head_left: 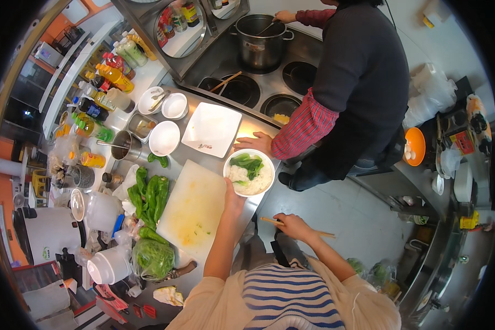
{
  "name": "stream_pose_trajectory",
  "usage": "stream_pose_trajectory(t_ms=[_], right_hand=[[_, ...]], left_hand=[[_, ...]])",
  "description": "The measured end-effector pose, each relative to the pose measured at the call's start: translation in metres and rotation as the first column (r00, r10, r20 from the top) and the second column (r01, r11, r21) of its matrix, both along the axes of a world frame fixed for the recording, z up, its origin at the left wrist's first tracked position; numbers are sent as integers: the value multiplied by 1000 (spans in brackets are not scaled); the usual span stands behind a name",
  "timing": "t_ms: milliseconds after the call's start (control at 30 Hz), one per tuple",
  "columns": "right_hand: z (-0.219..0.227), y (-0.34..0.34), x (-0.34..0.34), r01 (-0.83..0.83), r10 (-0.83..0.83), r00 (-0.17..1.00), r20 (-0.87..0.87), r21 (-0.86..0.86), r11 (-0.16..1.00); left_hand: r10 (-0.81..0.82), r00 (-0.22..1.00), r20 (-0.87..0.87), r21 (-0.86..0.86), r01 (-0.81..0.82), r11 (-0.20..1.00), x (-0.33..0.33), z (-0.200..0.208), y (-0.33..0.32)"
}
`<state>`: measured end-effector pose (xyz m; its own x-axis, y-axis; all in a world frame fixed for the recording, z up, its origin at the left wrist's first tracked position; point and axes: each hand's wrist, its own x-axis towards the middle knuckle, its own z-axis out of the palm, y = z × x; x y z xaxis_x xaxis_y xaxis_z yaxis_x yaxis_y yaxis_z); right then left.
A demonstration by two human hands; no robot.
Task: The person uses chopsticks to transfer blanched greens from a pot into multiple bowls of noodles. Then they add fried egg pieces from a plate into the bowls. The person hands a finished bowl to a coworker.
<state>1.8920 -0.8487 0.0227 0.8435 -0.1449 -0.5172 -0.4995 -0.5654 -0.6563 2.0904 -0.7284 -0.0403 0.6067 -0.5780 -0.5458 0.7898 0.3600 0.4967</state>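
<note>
My left hand (234, 196) grips a round white bowl (273, 176) from its near left side, over the edge of the steel counter. White rice (260, 183) fills the bowl, with cooked leafy greens (252, 164) on top. Lower and to the right, my right hand (293, 226) is closed around a pair of wooden chopsticks (269, 220), away from the bowl and above the floor. Just left of the bowl lies a white cutting board (190, 203) with yellowish stains and green scraps. Beyond it sits a square white dish (212, 129).
A co-worker in dark clothes (363, 82) stands at the stove, one hand over a tall steel pot (257, 52), the other (258, 144) on the counter beside my bowl. Green peppers (151, 198), bagged greens (153, 258), white bowls (164, 138) and several bottles (115, 77) crowd the left.
</note>
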Motion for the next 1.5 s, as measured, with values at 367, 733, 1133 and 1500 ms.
stream_pose_trajectory(t_ms=[367,733,1133,1500], right_hand=[[0,1,-3,9,-9,1000,7,-36,999],[3,0,-2,5,-5,1000,-11,-34,999],[-12,0,-9,-1,2,1000,6,-44,999],[71,-32,48,152,-245,969,14,752,641]], left_hand=[[-18,1000,10,41,17,999,-2,0,0],[-9,1000,-6,105,10,994,-2,1,-2],[6,1000,-1,109,-6,994,-2,0,-1],[-27,998,52,143,19,990,0,0,1]])
